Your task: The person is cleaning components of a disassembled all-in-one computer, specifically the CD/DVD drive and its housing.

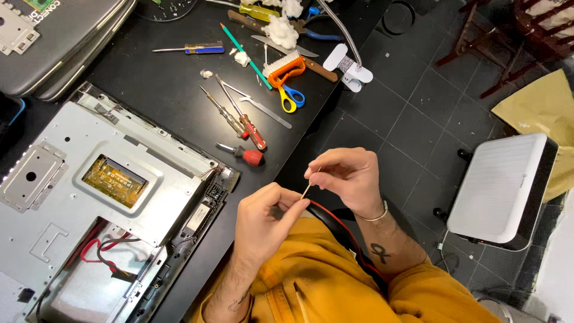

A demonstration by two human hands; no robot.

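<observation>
A black worktop [167,96] filled the left of the head view, and on it lay a large grey sheet-metal monitor chassis [89,173], back panel off, with a yellow-lit circuit board [113,179] in a window and red and black wires [98,251] at its lower end. Off the worktop, on the dark tiled floor [418,119], stood a white boxy appliance [502,185]. Beyond the chassis lay red-handled screwdrivers [251,140], an orange-backed brush [286,67], yellow-and-blue scissors [290,96] and tufts of white cotton wool [281,30]. Over the person's mustard-yellow lap, just past the worktop's edge, both hands were closed in pinch grips on a thin pale wooden stick [307,190]: the left hand [266,221] gripped its lower end between thumb and forefinger, the right hand [347,176] nipped the upper tip with its fingertips. By the look of it, the step in hand was working the stick's tip, perhaps dressing it; whether anything was wound on it was too small to tell. A next move would call for a light, steady twist without snapping the stick
</observation>
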